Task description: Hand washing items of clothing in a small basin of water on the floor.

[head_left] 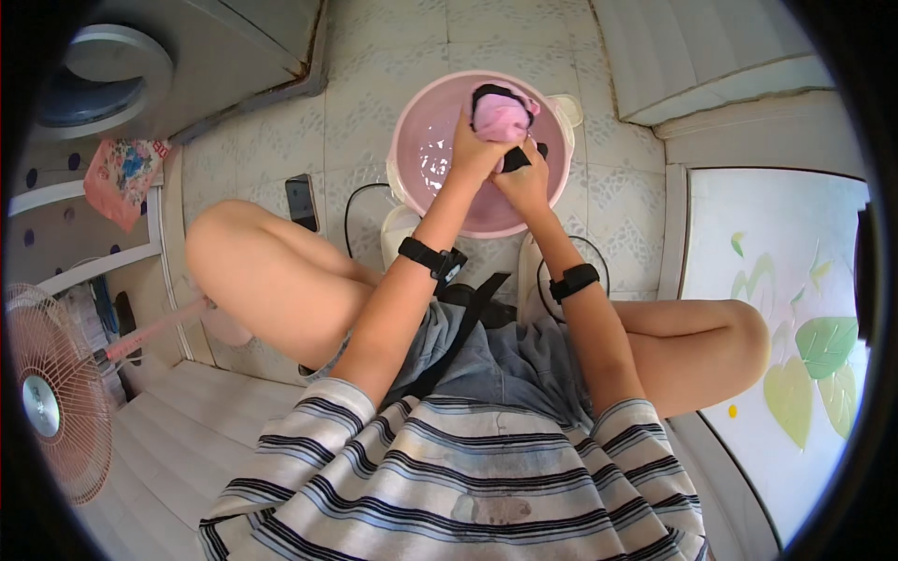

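Both hands meet well ahead of me, my forearms angling inward from striped sleeves through black straps near the wrists. My left hand wraps round a bunched pink-and-black cloth, its pink end bulging above the fist; my right hand, just beside and lower, grips the black part. The cloth is over a pink basin on the tiled floor. Far left stands a washing machine.
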